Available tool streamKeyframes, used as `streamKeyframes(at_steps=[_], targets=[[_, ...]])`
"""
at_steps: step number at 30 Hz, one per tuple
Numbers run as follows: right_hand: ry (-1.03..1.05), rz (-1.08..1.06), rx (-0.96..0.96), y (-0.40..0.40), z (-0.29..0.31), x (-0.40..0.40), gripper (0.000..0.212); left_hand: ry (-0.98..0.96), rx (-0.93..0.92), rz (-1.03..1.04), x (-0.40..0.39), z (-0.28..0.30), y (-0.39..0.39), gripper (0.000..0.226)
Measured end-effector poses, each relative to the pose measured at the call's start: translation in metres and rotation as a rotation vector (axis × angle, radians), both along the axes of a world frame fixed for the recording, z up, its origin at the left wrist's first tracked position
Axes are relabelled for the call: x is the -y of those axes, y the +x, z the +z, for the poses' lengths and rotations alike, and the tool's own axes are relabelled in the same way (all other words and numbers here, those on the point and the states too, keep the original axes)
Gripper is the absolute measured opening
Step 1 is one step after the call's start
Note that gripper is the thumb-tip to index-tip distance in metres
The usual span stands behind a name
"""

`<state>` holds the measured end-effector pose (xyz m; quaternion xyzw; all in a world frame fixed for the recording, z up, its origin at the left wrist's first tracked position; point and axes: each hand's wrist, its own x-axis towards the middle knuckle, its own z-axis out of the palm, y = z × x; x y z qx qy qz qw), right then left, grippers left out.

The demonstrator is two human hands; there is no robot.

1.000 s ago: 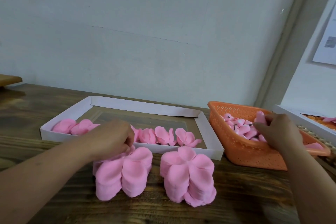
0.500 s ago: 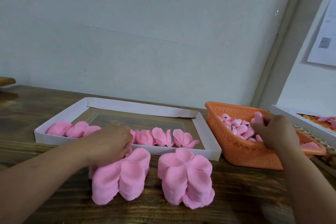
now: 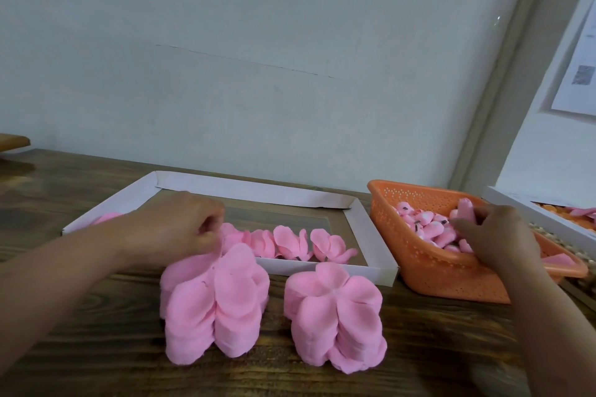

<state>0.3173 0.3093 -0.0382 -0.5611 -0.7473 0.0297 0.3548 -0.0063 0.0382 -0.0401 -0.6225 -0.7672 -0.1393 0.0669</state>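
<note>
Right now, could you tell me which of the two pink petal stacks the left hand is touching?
The left stack: the left hand pinches its top layer; the right stack stands untouched.

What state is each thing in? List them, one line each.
Left hand: pinches top of left stack.
Right hand: holds bud over basket.
Right stack: upright, untouched.
Tray: open, holds flowers.
Basket: part full.

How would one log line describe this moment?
left hand: pinches top of left petal stack | right hand: holds pink piece in orange basket
</note>
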Motion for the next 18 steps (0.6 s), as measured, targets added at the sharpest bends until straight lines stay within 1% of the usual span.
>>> streamKeyframes(at_steps=[2,4,6,7,10,11,14,16,18], targets=[[0.003,0.001,0.003,0.0,0.0,0.0,0.022,0.028,-0.002,-0.01,0.0,-0.003,0.001,0.014],[0.006,0.0,0.006,0.0,0.0,0.001,0.021,0.025,0.013,-0.026,-0.001,-0.006,0.0,0.019],[0.011,-0.004,0.002,0.0,0.0,0.001,0.02,0.033,0.079,-0.031,-0.001,-0.007,-0.001,0.023],[0.014,-0.004,-0.004,0.0,0.0,0.001,0.019,0.046,0.144,-0.023,-0.001,-0.007,-0.001,0.024],[0.03,0.005,-0.02,0.0,0.0,0.002,0.018,0.097,0.416,0.078,-0.004,-0.01,0.001,0.032],[0.036,0.006,-0.029,0.0,0.001,0.002,0.017,0.117,0.524,0.132,-0.005,-0.012,0.003,0.028],[0.037,0.01,-0.053,0.0,0.001,0.002,0.013,0.221,0.948,0.227,-0.003,-0.012,0.007,0.01],[0.026,0.008,-0.048,0.0,0.0,0.003,0.016,0.321,1.143,0.222,0.001,-0.008,0.007,0.005],[0.039,-0.004,-0.057,0.0,0.0,0.005,0.019,0.399,1.314,0.159,0.004,0.0,0.006,0.008]])
